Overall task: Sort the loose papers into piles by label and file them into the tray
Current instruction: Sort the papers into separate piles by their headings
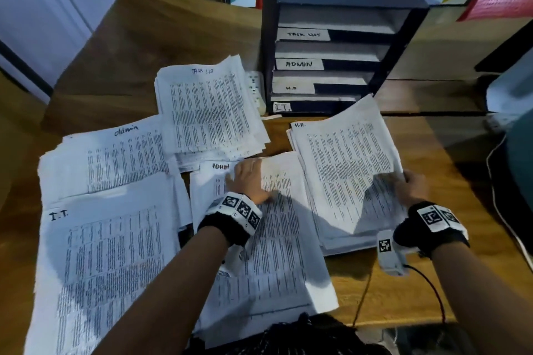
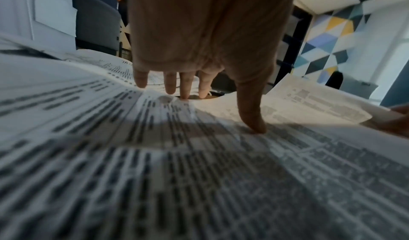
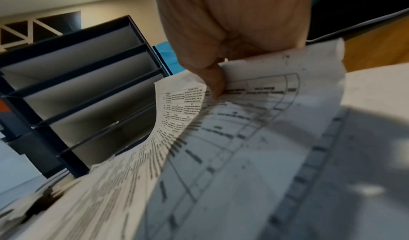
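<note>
From the head view we see the left hand flat on the ADMIN sheet, the tray beyond. The left wrist view shows straight fingers pressing. The right wrist view shows the right hand pinching the H.R. sheet.

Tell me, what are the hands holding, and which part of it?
The right hand pinches the H.R. sheet at its near right corner, lifting it. The left hand holds nothing; it presses flat on the ADMIN sheet.
</note>
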Action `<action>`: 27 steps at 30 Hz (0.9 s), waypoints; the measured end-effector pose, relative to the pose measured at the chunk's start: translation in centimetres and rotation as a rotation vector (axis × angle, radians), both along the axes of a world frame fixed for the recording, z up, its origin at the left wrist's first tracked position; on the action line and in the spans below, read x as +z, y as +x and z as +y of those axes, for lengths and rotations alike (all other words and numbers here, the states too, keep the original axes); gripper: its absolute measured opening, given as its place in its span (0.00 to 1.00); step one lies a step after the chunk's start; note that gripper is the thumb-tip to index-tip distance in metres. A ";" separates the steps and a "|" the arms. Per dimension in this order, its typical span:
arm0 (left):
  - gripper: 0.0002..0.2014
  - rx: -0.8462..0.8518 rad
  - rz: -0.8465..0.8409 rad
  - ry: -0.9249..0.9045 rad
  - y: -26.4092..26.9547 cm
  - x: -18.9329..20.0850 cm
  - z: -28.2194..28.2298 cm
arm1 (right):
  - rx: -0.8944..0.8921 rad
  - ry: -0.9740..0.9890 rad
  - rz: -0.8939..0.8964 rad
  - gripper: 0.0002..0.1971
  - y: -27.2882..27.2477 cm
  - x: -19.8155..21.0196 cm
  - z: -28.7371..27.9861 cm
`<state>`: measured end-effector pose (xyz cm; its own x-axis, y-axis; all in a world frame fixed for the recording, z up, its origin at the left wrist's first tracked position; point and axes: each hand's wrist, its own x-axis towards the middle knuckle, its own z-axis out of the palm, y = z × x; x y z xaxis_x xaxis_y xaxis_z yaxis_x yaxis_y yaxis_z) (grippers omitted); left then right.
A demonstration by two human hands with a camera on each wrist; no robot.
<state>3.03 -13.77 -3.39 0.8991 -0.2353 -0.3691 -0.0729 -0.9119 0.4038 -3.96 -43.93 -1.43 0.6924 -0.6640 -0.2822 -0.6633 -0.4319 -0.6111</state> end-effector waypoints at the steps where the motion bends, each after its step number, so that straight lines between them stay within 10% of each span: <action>1: 0.48 0.007 0.007 0.024 0.0 -0.2 0.2 | 0.007 -0.015 0.020 0.14 -0.2 -0.2 0.0; 9: 0.63 0.001 0.032 0.202 0.4 0.7 3.5 | -0.020 -0.300 0.207 0.31 -0.4 -0.5 2.7; 17: 0.39 0.042 -0.006 0.242 1.6 1.9 6.0 | 0.251 -0.304 -0.065 0.28 2.2 2.5 10.9; 22: 0.10 0.061 -0.164 -0.142 1.0 1.5 7.8 | 0.572 -0.206 -0.106 0.28 3.1 3.5 17.9; 27: 0.06 0.032 -0.020 -0.580 -0.7 2.4 9.1 | 1.015 -0.417 -0.030 0.30 2.9 2.9 22.7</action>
<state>2.32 -4.68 -1.01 0.9146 -0.3665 -0.1707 -0.0615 -0.5435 0.8372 -1.05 -21.27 1.51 0.9736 0.1790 -0.1420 0.1299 -0.9450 -0.3001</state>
